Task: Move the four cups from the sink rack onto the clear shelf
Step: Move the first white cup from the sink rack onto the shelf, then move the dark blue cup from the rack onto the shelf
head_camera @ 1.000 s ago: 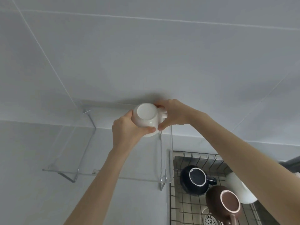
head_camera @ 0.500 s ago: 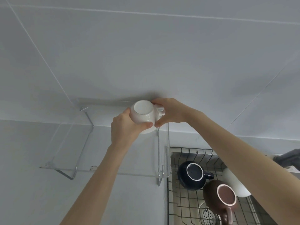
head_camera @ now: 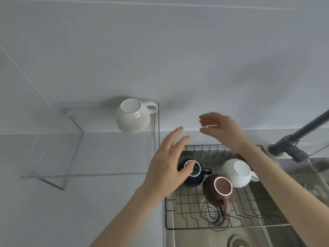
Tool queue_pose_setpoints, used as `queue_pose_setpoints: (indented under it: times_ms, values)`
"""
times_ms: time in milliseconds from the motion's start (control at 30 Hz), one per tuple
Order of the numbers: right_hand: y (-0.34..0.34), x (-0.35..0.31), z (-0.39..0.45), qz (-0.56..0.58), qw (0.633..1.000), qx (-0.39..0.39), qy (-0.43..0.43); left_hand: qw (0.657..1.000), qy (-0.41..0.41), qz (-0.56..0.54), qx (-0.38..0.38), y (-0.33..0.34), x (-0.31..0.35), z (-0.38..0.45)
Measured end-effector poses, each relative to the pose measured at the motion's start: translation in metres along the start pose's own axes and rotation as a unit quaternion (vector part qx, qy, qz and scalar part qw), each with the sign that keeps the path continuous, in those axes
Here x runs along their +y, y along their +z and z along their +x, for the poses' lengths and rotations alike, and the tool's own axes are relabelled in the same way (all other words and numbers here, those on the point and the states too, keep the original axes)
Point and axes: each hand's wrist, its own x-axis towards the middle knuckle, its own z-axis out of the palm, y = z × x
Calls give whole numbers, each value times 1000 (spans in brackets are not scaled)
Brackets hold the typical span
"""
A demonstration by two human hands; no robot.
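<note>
Looking down past our forearms, we see the steel sink nearest us, with its round drain strainer showing through the black wire rack that sits across it. Three cups rest upside down on that rack: a brown cup closest, its handle pointing toward us; a navy cup just to its left, touching or nearly touching it; and a white cup to its right, against the brown one. Our left hand hovers in front of the navy cup, partly covering it, fingers spread and loose, gripping nothing. Our right hand floats higher, above the rack's far edge, thumb and fingers curved and parted with nothing between them. A dark faucet angles in from the right. Farther off, against the wall, the clear shelf juts out, and a second white cup stands inverted at its right rear corner, handle pointing right, well apart from both hands.
</note>
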Motion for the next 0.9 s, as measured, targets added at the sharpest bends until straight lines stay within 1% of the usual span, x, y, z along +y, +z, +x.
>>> queue_pose_setpoints:
  times_ms: [33, 67, 133, 167, 200, 267, 367, 467, 567, 767, 900]
  values:
    - [1, 21, -10, -3, 1000, -6, 30, 999, 4, 1, -46, 15, 4, -12]
    - [3, 41, -18, -17, 998, -20, 58, 995, -15, -4, -94, 30, 6, -22]
    - [10, 78, -29, -58, 992, -57, 94, 979, -98, -38, -173, 56, 1, -33]
    - [14, 93, -32, -77, 989, -73, 106, 968, -147, -53, -195, 67, -4, -34]
    - [18, 108, -34, -93, 985, -90, 114, 958, -192, -62, -205, 78, -9, -33]
    - [29, 125, -35, -108, 979, -120, 123, 942, -259, -70, -204, 92, -20, -29]
    - [47, 143, -30, -110, 969, -173, 135, 918, -325, -83, -211, 111, -29, -27]
    - [60, 153, -22, -130, 960, -209, 134, 907, -344, -85, -227, 129, -33, -30]
    - [67, 159, -17, -129, 959, -219, 125, 906, -351, -81, -225, 143, -37, -35]
    - [69, 166, -21, -120, 967, -192, 115, 914, -357, -79, -177, 153, -38, -38]
    - [67, 161, -24, -117, 971, -176, 107, 916, -352, -88, -173, 151, -37, -38]
